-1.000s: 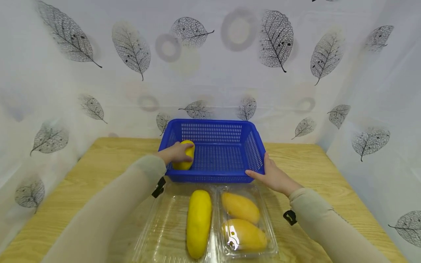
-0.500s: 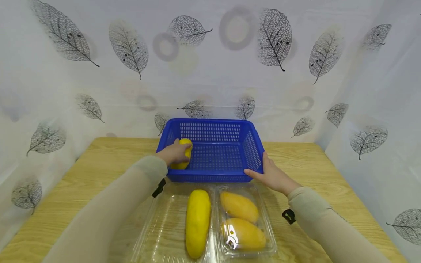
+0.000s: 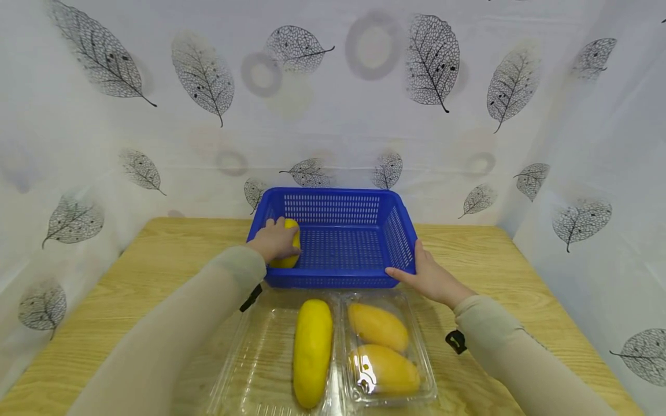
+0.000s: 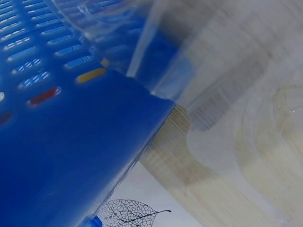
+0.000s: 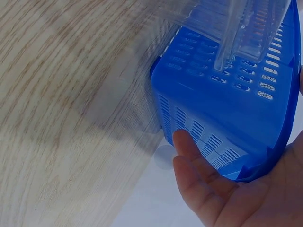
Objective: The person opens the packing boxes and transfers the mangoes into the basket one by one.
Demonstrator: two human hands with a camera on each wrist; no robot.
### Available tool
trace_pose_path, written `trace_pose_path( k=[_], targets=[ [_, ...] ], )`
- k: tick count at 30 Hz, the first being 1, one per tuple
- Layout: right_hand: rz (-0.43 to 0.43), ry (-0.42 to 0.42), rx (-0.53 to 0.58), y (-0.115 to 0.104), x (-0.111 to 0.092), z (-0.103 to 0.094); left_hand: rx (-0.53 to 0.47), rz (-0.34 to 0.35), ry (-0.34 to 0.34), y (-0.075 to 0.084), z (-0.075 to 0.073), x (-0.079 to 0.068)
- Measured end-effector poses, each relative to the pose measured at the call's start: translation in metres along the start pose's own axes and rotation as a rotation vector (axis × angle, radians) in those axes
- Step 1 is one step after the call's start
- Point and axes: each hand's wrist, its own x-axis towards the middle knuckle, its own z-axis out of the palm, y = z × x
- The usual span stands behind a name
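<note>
A blue plastic basket with slotted walls stands towards the back of the table. Inside its left end, my left hand grips a yellow oblong fruit, close to the left wall; the palm side is hidden. At the front right corner my right hand holds the basket, thumb over the front rim and fingers along the outside of the right wall. The left wrist view shows the basket's outer wall close up, without the hand.
Before the basket, a long yellow fruit lies at the right side of a clear plastic tray. Right of it, a clear box holds two mangoes. A leaf-patterned curtain surrounds the wooden table.
My left hand has shifted slightly left with the yellow oblong fruit, nearer the basket's left wall, and covers more of it. My right hand keeps its hold on the corner.
</note>
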Motion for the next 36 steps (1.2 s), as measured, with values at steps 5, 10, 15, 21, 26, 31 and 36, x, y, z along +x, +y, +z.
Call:
trace_pose_path(
  k=[5, 10, 15, 21, 26, 31, 36],
  targets=[
    [0.005, 0.001, -0.005, -0.001, 0.002, 0.001, 0.018, 0.009, -0.011, -0.002, 0.001, 0.000],
    [0.001, -0.011, 0.020, -0.001, 0.001, 0.003, 0.025, 0.050, -0.022, -0.004, 0.005, 0.001],
    [-0.011, -0.013, 0.051, 0.001, 0.000, 0.004, 0.022, 0.053, -0.034, -0.003, 0.006, -0.002],
    [-0.034, 0.015, 0.037, 0.001, 0.000, 0.002, 0.016, 0.072, -0.032, -0.001, 0.001, -0.004],
    [-0.023, 0.012, 0.019, 0.000, 0.001, 0.000, 0.035, 0.089, -0.027, -0.001, 0.000, -0.004],
    [-0.034, 0.004, 0.048, 0.000, 0.002, 0.001, 0.034, 0.111, -0.006, 0.002, -0.005, -0.008],
    [-0.043, 0.004, 0.051, 0.002, 0.003, 0.002, 0.038, 0.164, 0.054, 0.007, -0.009, -0.023]
  ],
)
